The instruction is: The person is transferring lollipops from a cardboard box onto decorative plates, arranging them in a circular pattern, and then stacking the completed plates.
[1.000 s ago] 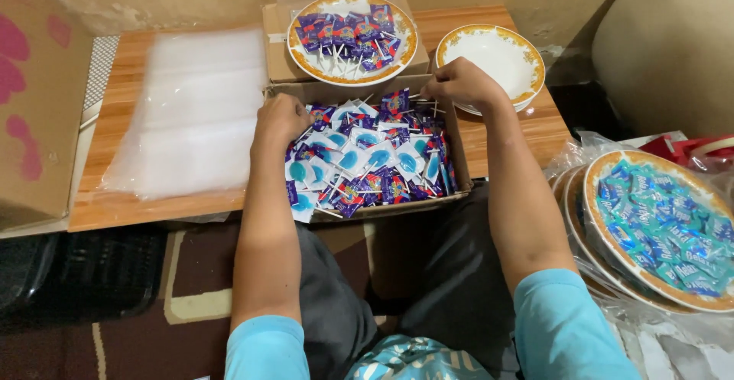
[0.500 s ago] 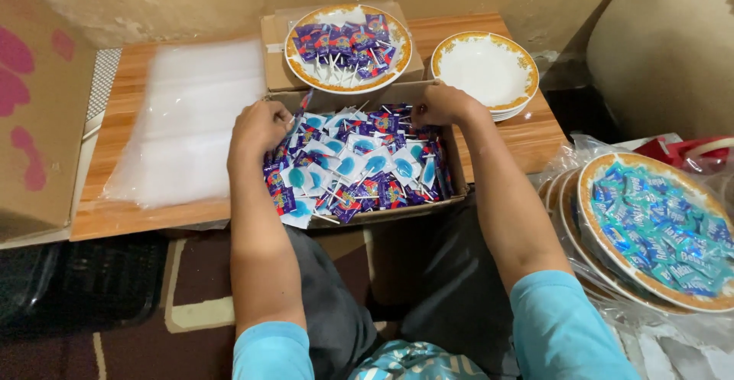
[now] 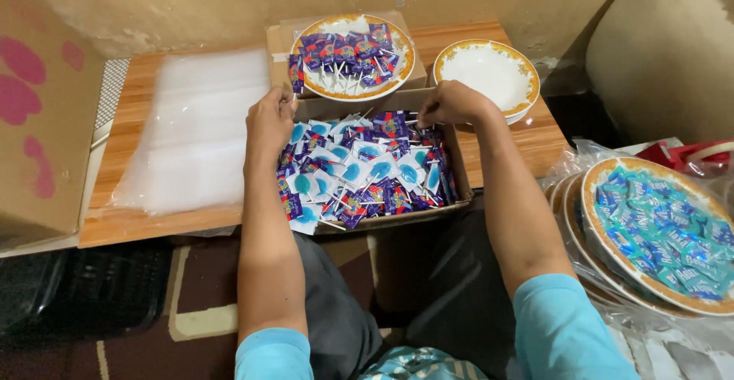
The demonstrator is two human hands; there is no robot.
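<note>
Reaching into the cardboard box (image 3: 459, 167) of wrapped lollipops (image 3: 367, 173), your left hand (image 3: 269, 120) sits at its far-left corner, fingers curled around a purple-wrapped lollipop (image 3: 294, 74), and your right hand (image 3: 451, 103) is at the far-right corner, fingers pinched shut, contents hidden. Lollipops lie directly below and between both hands, sticks pointing every way; each hand is equally near. The empty white plate (image 3: 489, 74) sits just beyond your right hand.
</note>
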